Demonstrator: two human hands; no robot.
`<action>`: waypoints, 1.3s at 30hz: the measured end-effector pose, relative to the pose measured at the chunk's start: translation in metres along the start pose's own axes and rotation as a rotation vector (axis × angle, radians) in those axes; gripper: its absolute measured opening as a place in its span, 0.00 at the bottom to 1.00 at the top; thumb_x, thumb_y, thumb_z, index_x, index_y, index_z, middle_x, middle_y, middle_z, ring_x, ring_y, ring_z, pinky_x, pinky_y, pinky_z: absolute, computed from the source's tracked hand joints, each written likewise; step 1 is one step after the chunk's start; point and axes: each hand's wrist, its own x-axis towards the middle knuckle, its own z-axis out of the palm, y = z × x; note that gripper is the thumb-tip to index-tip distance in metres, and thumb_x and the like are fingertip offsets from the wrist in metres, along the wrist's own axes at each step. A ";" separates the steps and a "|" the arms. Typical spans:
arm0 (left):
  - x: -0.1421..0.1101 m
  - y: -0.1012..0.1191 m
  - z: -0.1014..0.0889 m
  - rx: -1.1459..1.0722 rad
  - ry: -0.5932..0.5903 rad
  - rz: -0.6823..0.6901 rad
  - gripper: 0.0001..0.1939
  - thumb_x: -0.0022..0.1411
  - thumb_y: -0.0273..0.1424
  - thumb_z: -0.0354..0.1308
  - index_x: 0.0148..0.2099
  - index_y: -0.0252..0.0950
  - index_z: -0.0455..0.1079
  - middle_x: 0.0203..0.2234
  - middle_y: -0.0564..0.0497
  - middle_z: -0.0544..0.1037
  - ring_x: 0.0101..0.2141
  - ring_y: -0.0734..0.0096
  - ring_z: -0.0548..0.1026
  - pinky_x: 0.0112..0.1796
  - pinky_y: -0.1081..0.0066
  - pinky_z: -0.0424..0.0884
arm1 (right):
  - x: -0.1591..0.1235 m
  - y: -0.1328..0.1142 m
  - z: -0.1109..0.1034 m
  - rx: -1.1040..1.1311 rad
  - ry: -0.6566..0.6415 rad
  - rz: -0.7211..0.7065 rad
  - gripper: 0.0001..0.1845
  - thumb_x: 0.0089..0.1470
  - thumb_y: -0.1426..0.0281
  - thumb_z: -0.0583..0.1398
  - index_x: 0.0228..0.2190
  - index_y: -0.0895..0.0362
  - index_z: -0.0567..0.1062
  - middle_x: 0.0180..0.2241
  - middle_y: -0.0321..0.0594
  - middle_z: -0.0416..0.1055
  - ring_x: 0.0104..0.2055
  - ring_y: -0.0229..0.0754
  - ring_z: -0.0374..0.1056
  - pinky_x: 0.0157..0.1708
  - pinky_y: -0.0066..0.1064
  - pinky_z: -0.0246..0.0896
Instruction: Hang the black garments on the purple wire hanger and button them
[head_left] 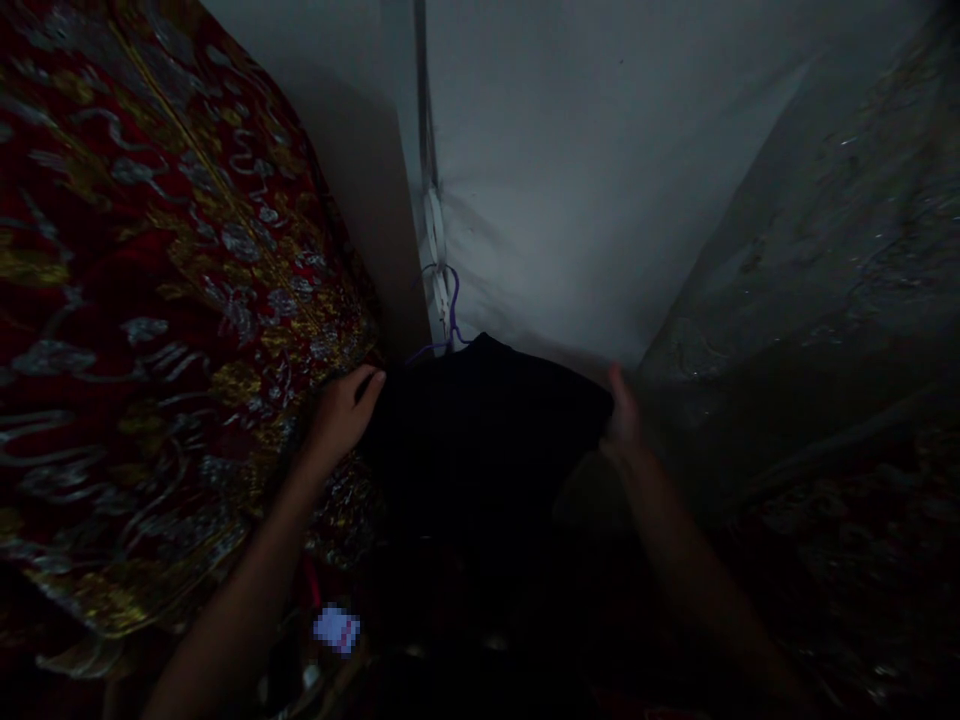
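Observation:
A black garment, which looks like a shirt, is spread between my two hands in dim light. My left hand pinches its left edge, thumb and fingers closed on the cloth. At the opposite edge my right hand grips the cloth, the thumb pointing up. A thin purple hanger shows just behind the top of the garment, its hook at a white strap or chain on the wall. Whether the hanger sits inside the garment I cannot tell. The lower part of the cloth fades into the dark.
A red garment with gold and silver embroidery hangs close on the left. On the right hangs a sheer, sparkling cover or fabric. Behind stands a pale wall. Low down on the left is a small whitish blurred patch.

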 end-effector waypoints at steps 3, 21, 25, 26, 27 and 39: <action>-0.004 0.005 -0.006 0.054 0.017 -0.006 0.20 0.69 0.44 0.46 0.39 0.36 0.72 0.31 0.51 0.78 0.33 0.66 0.75 0.38 0.71 0.67 | -0.005 -0.001 -0.007 0.024 -0.016 0.036 0.34 0.47 0.37 0.59 0.34 0.55 0.80 0.34 0.43 0.78 0.41 0.52 0.75 0.36 0.40 0.72; -0.068 -0.003 0.005 0.069 0.772 -0.037 0.11 0.63 0.39 0.60 0.41 0.37 0.76 0.37 0.47 0.79 0.41 0.64 0.77 0.45 0.62 0.74 | -0.039 -0.028 0.000 0.001 0.341 -0.160 0.20 0.46 0.49 0.66 0.26 0.52 0.76 0.25 0.35 0.73 0.28 0.42 0.69 0.26 0.30 0.65; -0.076 0.003 0.005 0.056 0.839 0.009 0.09 0.65 0.37 0.58 0.39 0.37 0.74 0.35 0.47 0.79 0.40 0.64 0.77 0.47 0.59 0.72 | -0.036 -0.036 0.006 0.096 0.346 -0.109 0.19 0.44 0.49 0.67 0.26 0.52 0.76 0.22 0.34 0.71 0.25 0.42 0.68 0.23 0.30 0.65; -0.077 0.007 0.004 0.054 0.883 0.011 0.09 0.65 0.36 0.58 0.39 0.36 0.74 0.35 0.47 0.78 0.39 0.64 0.77 0.46 0.59 0.72 | -0.035 -0.039 0.007 0.136 0.343 -0.082 0.19 0.43 0.49 0.68 0.27 0.52 0.76 0.23 0.34 0.72 0.25 0.42 0.70 0.24 0.31 0.67; -0.078 0.011 0.003 0.058 0.938 0.006 0.08 0.65 0.36 0.59 0.40 0.36 0.74 0.35 0.47 0.78 0.39 0.64 0.76 0.45 0.60 0.73 | -0.034 -0.041 0.008 0.173 0.341 -0.055 0.20 0.42 0.50 0.68 0.29 0.52 0.76 0.23 0.34 0.73 0.26 0.43 0.71 0.24 0.32 0.68; -0.117 0.088 0.043 -0.125 0.553 0.317 0.09 0.62 0.26 0.60 0.43 0.45 0.72 0.33 0.51 0.77 0.36 0.64 0.76 0.38 0.61 0.74 | -0.032 -0.051 0.005 0.179 0.382 -0.058 0.23 0.45 0.48 0.66 0.31 0.55 0.77 0.28 0.39 0.77 0.35 0.48 0.75 0.31 0.34 0.71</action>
